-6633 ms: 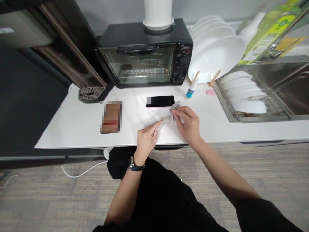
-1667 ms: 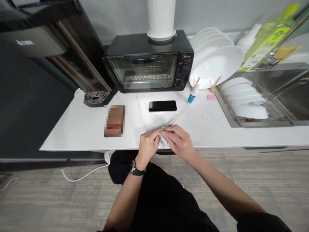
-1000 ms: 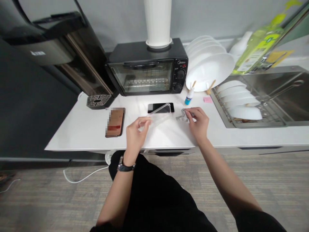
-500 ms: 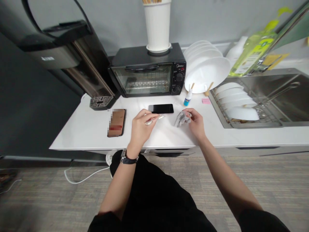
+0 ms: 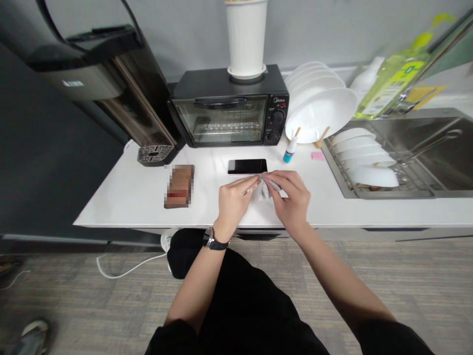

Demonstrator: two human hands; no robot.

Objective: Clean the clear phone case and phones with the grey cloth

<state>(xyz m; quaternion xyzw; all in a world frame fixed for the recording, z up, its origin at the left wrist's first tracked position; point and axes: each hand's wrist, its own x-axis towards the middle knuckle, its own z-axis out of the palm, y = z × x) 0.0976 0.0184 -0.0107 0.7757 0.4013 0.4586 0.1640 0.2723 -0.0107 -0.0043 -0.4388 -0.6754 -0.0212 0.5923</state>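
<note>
My left hand (image 5: 233,201), with a black-strapped watch at the wrist, pinches a small slim, clear-and-silvery object (image 5: 250,189); its kind is too small to make out. In my right hand (image 5: 293,199) is a grey cloth (image 5: 264,191), gripped between thumb and fingers. Both hands' fingertips meet around the cloth, just above the counter's front part. Right behind them a black phone (image 5: 247,166) lies flat, screen up. A small white-and-blue bottle (image 5: 289,151) stands upright beyond my right hand.
The white counter (image 5: 121,197) carries a brown, partly blurred case (image 5: 179,187) at left, a drink dispenser (image 5: 121,98), a toaster oven (image 5: 229,118), white plates (image 5: 321,108) and a pink pad (image 5: 317,156). At right, a sink (image 5: 439,167) holds a dish rack. A shoe (image 5: 35,337) shows at lower left.
My hands have come together: the left moved right with the slim object, and the right moved slightly left with the cloth, whose end now lies at the left fingertips. A shoe appears at lower left.
</note>
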